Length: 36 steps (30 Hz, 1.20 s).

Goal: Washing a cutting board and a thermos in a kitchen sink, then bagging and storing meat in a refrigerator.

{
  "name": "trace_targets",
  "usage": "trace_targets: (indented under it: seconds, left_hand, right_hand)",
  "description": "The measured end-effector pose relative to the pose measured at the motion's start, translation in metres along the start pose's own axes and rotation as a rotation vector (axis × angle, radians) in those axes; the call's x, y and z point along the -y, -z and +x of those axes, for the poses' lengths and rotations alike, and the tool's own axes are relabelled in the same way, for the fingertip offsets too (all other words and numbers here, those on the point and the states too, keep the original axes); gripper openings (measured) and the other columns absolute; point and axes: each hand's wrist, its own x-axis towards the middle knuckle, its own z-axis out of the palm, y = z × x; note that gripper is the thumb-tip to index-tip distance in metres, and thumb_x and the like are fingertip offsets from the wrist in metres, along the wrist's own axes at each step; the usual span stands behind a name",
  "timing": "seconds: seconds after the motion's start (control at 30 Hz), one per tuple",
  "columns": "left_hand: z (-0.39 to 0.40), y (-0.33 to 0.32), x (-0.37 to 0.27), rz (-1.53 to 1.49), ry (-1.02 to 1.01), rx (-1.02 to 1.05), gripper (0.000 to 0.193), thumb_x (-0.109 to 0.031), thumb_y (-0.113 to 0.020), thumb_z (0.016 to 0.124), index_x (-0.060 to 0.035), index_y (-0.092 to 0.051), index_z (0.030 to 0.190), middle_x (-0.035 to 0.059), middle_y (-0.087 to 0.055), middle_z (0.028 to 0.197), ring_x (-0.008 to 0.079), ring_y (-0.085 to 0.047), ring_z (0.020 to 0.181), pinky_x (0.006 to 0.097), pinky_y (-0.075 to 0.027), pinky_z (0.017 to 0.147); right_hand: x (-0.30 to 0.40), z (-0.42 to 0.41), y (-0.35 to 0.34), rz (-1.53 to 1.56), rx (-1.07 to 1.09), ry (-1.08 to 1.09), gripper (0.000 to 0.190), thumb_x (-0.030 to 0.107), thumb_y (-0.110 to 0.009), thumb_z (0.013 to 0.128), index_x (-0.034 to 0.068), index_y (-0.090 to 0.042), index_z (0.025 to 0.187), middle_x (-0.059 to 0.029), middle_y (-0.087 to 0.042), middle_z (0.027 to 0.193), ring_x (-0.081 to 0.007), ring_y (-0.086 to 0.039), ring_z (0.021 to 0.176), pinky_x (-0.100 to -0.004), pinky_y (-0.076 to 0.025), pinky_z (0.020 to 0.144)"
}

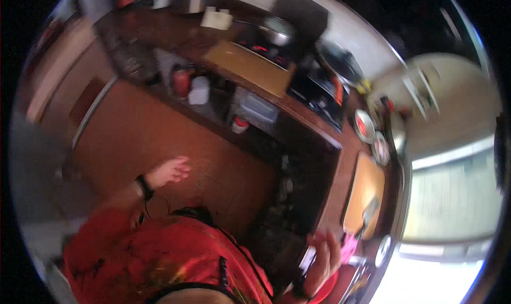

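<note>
My left hand [168, 171], with a dark band at the wrist, hangs over the reddish-brown floor [159, 128]. Its fingers are loosely bent and nothing shows in them. Blurred by motion, my right hand [325, 258] is at the counter's edge on the lower right. Beside its fingers is a small white object [307, 258]; whether the hand touches it cannot be told. A red basin [328, 286] shows partly behind this hand. Just past it lie a pink cloth [349, 246] and a wooden cutting board [361, 184] with a broad-bladed metal utensil [370, 210] across it.
Two bowls [364, 126] with reddish contents stand beyond the board. Along the far counter are a stove [315, 92], a wok-like pan [339, 62] and a lidded pot [278, 30] by red lights. A shelf below holds jars [199, 90] and a plastic box [258, 107].
</note>
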Motion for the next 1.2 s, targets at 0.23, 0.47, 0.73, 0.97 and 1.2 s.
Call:
trace_targets:
  seconds: [0.23,0.47,0.73,0.97,1.2]
  left_hand:
    - [-0.006,0.061,-0.011,-0.051,0.097,-0.137,0.043,-0.035,-0.047,0.085,-0.0098,-0.041,0.120,0.0059,-0.056,0.098,0.0174,-0.057,0.080,0.0305,-0.047,0.067]
    - [0.052,0.007,-0.057,-0.028,0.158,0.013,0.036,-0.030,-0.046,0.086,-0.0108,-0.044,0.115,0.0057,-0.056,0.096,0.0193,-0.055,0.083,0.0335,-0.045,0.072]
    - [0.127,-0.064,-0.110,0.193,0.142,0.287,0.037,-0.030,-0.046,0.086,-0.0115,-0.044,0.118,0.0069,-0.057,0.099,0.0204,-0.056,0.084,0.0343,-0.045,0.070]
    - [0.193,-0.122,-0.127,0.511,0.482,0.584,0.035,-0.030,-0.041,0.089,-0.0117,-0.043,0.120,0.0089,-0.056,0.107,0.0231,-0.056,0.091,0.0379,-0.046,0.074]
    - [0.221,-0.188,-0.134,0.787,0.424,0.807,0.037,-0.027,-0.046,0.087,-0.0059,-0.045,0.117,0.0114,-0.059,0.100,0.0211,-0.059,0.082,0.0317,-0.049,0.068]
  right_hand:
    - [0.014,0.070,-0.097,-0.109,0.573,-0.025,0.034,0.016,-0.051,0.085,-0.002,-0.049,0.113,-0.0123,-0.058,0.101,-0.0174,-0.054,0.095,-0.0290,-0.041,0.083]
    - [0.006,0.085,-0.080,-0.097,0.428,0.084,0.030,0.014,-0.050,0.085,-0.001,-0.051,0.111,-0.0111,-0.060,0.094,-0.0186,-0.056,0.088,-0.0292,-0.044,0.077]
    - [-0.051,0.071,-0.040,-0.192,0.050,0.052,0.028,0.014,-0.053,0.083,0.000,-0.053,0.108,-0.0112,-0.061,0.092,-0.0178,-0.057,0.086,-0.0298,-0.045,0.076]
    - [-0.082,0.019,-0.041,-0.534,-0.444,0.102,0.023,0.013,-0.055,0.077,0.003,-0.058,0.097,-0.0142,-0.060,0.088,-0.0305,-0.059,0.082,-0.0362,-0.048,0.071]
    - [-0.141,-0.120,-0.108,-0.338,-0.889,-0.471,0.033,0.025,-0.049,0.078,0.005,-0.058,0.103,-0.0159,-0.061,0.094,-0.0308,-0.058,0.089,-0.0355,-0.046,0.077]
